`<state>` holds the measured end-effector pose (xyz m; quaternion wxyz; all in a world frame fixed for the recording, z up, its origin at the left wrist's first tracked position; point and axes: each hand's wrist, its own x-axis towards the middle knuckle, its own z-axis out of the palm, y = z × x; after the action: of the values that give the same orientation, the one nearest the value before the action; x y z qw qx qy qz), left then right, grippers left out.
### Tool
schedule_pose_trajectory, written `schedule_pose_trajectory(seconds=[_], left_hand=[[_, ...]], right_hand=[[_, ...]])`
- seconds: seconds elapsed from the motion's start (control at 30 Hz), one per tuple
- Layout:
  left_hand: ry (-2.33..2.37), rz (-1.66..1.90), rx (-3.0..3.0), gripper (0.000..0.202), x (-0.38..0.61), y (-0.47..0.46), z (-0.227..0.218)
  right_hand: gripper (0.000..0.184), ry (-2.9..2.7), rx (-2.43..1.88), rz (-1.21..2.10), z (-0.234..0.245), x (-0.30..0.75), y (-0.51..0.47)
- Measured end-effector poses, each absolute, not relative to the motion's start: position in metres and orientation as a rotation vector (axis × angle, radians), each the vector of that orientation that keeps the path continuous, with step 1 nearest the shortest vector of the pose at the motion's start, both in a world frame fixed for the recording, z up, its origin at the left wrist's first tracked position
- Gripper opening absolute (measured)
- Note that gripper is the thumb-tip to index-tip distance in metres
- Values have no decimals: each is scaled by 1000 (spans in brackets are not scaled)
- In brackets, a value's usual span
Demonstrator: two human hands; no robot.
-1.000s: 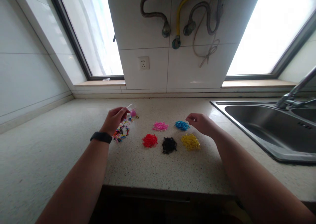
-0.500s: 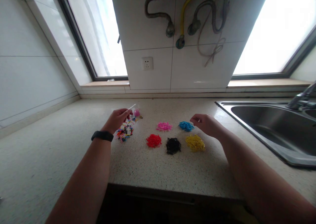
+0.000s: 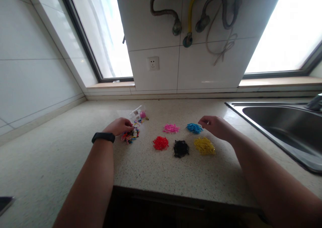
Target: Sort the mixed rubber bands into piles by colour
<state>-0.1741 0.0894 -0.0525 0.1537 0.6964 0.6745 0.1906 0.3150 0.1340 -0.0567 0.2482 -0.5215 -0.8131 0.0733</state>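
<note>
My left hand [image 3: 122, 125], with a black band on its wrist, reaches into a mixed pile of small coloured bands [image 3: 130, 136]. Its thumb and fingers are pinched together; what they hold, if anything, is too small to make out. Just right of a blue pile [image 3: 194, 128], my right hand [image 3: 208, 121] hovers with fingertips pressed together, their contents hidden. Between the hands lie separate piles of pink bands [image 3: 171, 128], red bands [image 3: 160, 143], black bands [image 3: 181, 148] and yellow bands [image 3: 204, 146].
Behind the mixed pile lies a clear plastic box [image 3: 136, 113] beside a small pink object [image 3: 143, 114]. A steel sink [image 3: 274, 127] is set into the speckled countertop [image 3: 161, 174] at right. A dark flat object [image 3: 5, 204] shows at the left edge.
My left hand has come down and nearer onto the mixed pile, uncovering the clear box. My right hand stays beside the blue pile. The view has shifted slightly left.
</note>
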Motion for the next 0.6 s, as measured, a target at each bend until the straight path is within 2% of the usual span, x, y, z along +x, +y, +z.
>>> schedule_pose_trajectory(seconds=[0.23,0.6], left_hand=[[1930,537,1971,29,-168,88,-51],[1535,1042,1647,36,-135,79,-36]], right_hand=[[27,-2234,-1425,193,-56,314,134],[30,-2259,-1392,178,-52,311,129]])
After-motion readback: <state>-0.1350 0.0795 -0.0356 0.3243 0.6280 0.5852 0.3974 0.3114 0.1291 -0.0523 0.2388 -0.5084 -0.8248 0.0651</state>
